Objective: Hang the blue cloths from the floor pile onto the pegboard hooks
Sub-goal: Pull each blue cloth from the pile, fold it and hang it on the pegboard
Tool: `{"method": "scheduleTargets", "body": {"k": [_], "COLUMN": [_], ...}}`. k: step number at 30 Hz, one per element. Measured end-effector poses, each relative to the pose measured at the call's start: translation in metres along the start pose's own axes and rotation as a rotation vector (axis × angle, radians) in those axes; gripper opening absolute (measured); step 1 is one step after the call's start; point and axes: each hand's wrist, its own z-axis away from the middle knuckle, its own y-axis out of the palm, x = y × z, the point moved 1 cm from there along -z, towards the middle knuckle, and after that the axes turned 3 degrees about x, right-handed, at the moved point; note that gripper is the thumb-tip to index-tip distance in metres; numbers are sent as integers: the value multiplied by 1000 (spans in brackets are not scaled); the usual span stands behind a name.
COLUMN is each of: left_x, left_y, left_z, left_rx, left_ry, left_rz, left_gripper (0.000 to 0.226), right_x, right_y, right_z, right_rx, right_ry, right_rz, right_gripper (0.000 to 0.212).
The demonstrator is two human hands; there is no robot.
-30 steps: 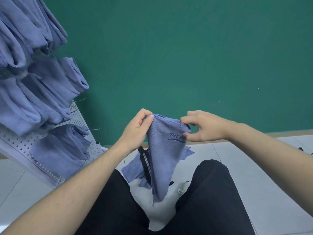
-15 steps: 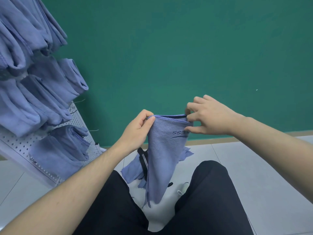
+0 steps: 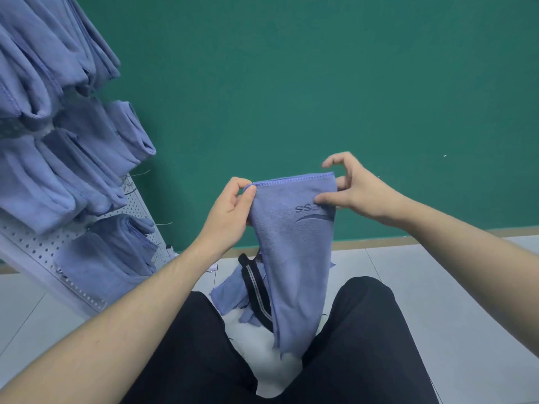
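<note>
Green wall backing, many blue cloths (image 3: 87, 158) are already hanging on the pegboard (image 3: 38, 249). Left hand (image 3: 230, 214) and right hand (image 3: 354, 191) are pinching one blue cloth (image 3: 294, 258); floor pile (image 3: 233, 295) is waiting.

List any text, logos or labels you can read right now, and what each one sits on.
"SS": stitched into the blue cloth held up between the left hand and right hand, above a curved swoosh mark; further letters are hidden under the right thumb.
Nothing readable on the hung cloths or the pegboard.
</note>
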Motion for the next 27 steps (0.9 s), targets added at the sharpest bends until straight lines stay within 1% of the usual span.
{"method": "scheduleTargets", "body": {"k": [1,2,4,5,7,8,9,11,13,14,16,18,20,21,22,24,25,26,27], "left_x": [0,-1,-1,-2,-6,-9,-12,-16,-14,-12,-5,-4,-6,-9,-12,-16,-17,-19,-20], "left_y": [-1,-2,-2,-2,2,4,8,16,23,27,33,37,38,38,38,36,35,34,33], "left_z": [-1,-2,-3,-3,-3,-2,-2,2,9,14,20,22,20,18,16,12,11,10,9], "left_rx": [-9,-13,-16,-24,-75,-93,-72,82,178,209,239,190,142,128,116,79,57,37,22], "left_ry": [-12,-19,-28,-41,-97,-151,-220,-360,-450,-464,-471,-477,-477,-471,-466,-470,-473,-483,-493], "left_rz": [17,26,27,28,80,171,309,588,720,755,742,659,643,657,669,673,672,676,678], "left_gripper": [18,18,18,18,21,23,26,43,56,55,43,31,26,25,26,28,28,27,25], "right_x": [2,2,1,1,3,5,9,17,20,21,22,22,17,12,9,-5,-13,-17,-23], "right_y": [0,0,-1,0,3,7,10,18,24,26,28,28,30,31,33,40,43,47,52], "right_z": [0,-2,-2,-2,-3,-4,-5,-9,-17,-20,-25,-27,-26,-25,-22,-12,-8,-1,4], "right_rx": [-13,-9,32,31,-3,-36,-76,-152,-189,-192,-222,-270,-290,-280,-234,-93,-36,-2,8], "right_ry": [52,91,155,177,155,117,83,50,44,51,69,81,129,171,220,296,319,337,351], "right_rz": [-74,-107,-85,-83,-128,-148,-162,-195,-232,-241,-228,-234,-349,-438,-509,-558,-553,-543,-545], "right_gripper": [46,42,22,21,19,16,15,15,16,19,25,23,23,30,47,86,94,92,85]}}
